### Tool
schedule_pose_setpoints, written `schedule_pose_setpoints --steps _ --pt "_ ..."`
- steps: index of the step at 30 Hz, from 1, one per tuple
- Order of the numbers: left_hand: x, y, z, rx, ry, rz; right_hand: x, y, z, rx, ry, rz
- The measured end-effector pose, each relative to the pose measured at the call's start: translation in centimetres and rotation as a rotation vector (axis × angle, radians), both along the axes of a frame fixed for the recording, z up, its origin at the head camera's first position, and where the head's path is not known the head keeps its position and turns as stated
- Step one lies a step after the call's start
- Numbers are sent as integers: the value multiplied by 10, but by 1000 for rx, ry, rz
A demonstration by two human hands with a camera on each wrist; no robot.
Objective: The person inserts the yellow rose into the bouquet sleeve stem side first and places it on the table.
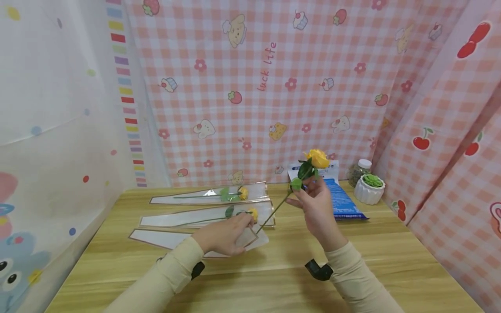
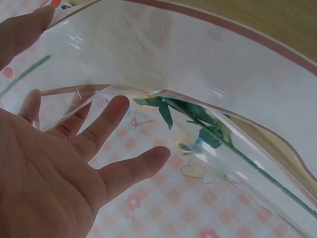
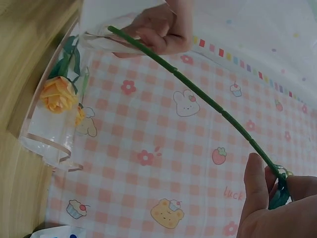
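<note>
My right hand [image 1: 317, 204] pinches a yellow artificial rose [image 1: 318, 158] just below its bloom, by the leaves. Its green stem [image 3: 198, 91] slants down to the left, the lower end at the mouth of a clear-and-white flower sleeve [image 1: 156, 238]. Whether the tip is inside, I cannot tell. My left hand [image 1: 225, 234] holds that sleeve at its wide end. In the left wrist view some fingers [image 2: 81, 116] show behind the clear film, others spread apart. Behind lie two similar sleeves, the middle one [image 1: 156, 221] and the far one [image 1: 164, 200], each containing a yellow rose.
A blue-and-white packet [image 1: 344, 200] lies behind my right hand. At the back right stand a green succulent in a white pot [image 1: 369, 193] and a white-lidded jar [image 1: 360, 171]. Patterned cloth [image 1: 219, 108] hangs behind the wooden table [image 1: 274, 287] and along its sides.
</note>
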State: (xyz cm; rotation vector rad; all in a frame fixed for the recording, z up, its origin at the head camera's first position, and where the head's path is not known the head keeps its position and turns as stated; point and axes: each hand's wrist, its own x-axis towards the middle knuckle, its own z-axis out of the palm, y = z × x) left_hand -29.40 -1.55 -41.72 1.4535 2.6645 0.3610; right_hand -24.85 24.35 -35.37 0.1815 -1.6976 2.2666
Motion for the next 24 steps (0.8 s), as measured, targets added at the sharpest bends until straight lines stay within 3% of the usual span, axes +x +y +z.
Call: schedule_pose_setpoints --steps 9,16,24 --pt "-1 -1 6 26 -6 -4 -2 -4 -14 2 -38 18" --pt "-1 0 11 45 1 -10 -1 -7 -30 -71 -102 4" --pt "-2 2 12 51 1 1 0 -13 -41 -63 -124 48"
